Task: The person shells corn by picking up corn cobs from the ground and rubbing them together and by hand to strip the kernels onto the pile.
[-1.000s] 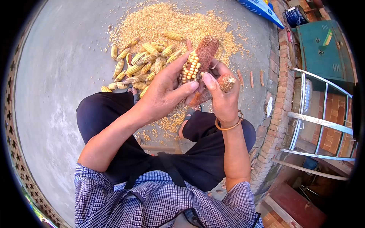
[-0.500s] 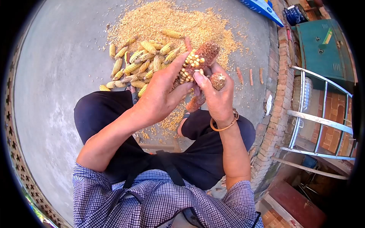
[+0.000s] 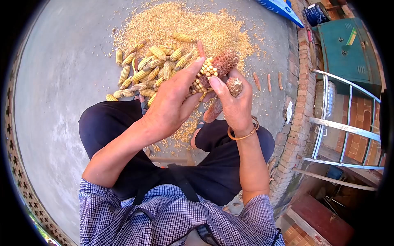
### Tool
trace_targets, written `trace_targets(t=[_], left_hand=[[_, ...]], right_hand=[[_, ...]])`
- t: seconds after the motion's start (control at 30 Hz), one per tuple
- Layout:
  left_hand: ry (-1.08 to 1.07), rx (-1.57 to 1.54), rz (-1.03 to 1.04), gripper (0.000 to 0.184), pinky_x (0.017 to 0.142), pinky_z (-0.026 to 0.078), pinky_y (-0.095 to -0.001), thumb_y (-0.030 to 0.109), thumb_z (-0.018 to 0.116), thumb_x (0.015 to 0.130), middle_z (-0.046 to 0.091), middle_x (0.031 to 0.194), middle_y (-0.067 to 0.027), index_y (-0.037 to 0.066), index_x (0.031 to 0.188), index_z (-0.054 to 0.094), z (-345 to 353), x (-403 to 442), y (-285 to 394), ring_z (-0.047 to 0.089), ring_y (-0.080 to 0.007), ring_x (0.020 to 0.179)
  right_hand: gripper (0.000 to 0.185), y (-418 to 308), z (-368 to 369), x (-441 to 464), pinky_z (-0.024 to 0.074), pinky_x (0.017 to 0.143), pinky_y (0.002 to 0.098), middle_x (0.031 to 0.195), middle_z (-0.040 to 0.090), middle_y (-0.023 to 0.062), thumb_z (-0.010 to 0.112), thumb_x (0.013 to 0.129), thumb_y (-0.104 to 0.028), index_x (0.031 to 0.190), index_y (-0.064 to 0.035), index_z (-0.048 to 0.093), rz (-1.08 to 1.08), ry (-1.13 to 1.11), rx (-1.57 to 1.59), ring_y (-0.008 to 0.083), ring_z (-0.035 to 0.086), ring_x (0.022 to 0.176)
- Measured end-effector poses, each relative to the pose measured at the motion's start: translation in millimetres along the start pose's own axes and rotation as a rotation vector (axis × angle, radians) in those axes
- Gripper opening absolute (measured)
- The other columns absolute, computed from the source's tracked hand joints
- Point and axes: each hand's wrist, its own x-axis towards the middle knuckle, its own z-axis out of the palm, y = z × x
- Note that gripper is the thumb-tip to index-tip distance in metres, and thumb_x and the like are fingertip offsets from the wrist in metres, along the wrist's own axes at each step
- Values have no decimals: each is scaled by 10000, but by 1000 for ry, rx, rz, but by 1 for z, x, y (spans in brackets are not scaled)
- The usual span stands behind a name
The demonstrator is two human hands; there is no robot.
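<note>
My left hand (image 3: 170, 100) is wrapped around a half-shelled ear of corn (image 3: 225, 62). Its far end is bare and reddish, while pale yellow kernels remain around the middle. My right hand (image 3: 237, 107) is closed around a bare corncob (image 3: 214, 110), whose middle is hidden by the fingers. A rounded cob end (image 3: 234, 86) shows beside the right thumb; I cannot tell whether it belongs to that same cob. The right thumb presses on the ear's kernels. Beyond the hands, several unshelled ears (image 3: 141, 75) lie heaped on the floor.
Loose kernels (image 3: 197, 22) spread widely across the concrete floor (image 3: 61, 102) behind the ears. Several thin bare cobs (image 3: 269, 82) lie at the right, near a brick edging (image 3: 303, 82). Past it stand a green cabinet (image 3: 342, 53) and a metal rack (image 3: 344, 129).
The right thumb has shifted slightly up against the kernels. The lower cob has tilted a little under the right hand. Both hands keep their hold.
</note>
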Motion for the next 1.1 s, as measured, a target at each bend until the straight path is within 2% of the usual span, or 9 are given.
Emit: trace_targets(t=[0.03,0.13,0.3,0.53,0.7,0.8,1.1], left_hand=[[6,-59,-13,671,953,474,-392,-35,659,841,599,1241,-220,6,1450,379,0,0,0,611,-330,1152],[34,33,88,675,947,476,-388,-41,658,837,603,1224,-217,17,1451,384,0,0,-6,616,-320,1138],[3,90,44,676,959,473,-378,-54,658,829,609,1205,-208,30,1448,399,-4,-1,-1,618,-304,1136],[27,-6,50,688,968,471,-348,-80,657,812,611,1217,-176,37,1445,415,-2,0,-6,608,-254,1152],[28,29,76,692,984,464,-351,-90,649,807,605,1246,-179,38,1446,418,-1,0,-6,602,-257,1171],[11,22,58,693,998,457,-353,-94,644,806,598,1269,-182,37,1448,417,-1,0,-6,591,-256,1192],[8,-45,25,681,1009,459,-347,-110,626,807,597,1283,-177,19,1444,422,-2,2,-3,582,-224,1199]], right_hand=[[291,1,-1,0,556,609,242,964,654,60,662,936,-132,1177,23,613,1,-10,15,97,630,831],[285,3,-5,0,590,650,263,1008,657,81,650,940,-127,1174,31,612,7,-40,53,115,638,863],[294,-9,-6,-1,618,691,287,1041,664,98,640,948,-154,1172,34,611,92,-30,42,149,667,907],[286,-6,-6,0,619,682,288,1031,680,106,638,947,-166,1149,37,621,74,-12,120,160,682,907],[282,-8,-8,-1,622,679,297,1027,677,111,634,947,-162,1139,45,626,133,-6,97,165,684,902],[296,0,-5,0,623,679,303,1033,674,115,638,945,-165,1146,51,621,47,11,108,171,683,911],[287,-2,-5,-1,627,693,314,1037,668,113,621,948,-142,1156,56,612,47,7,142,181,680,920]])
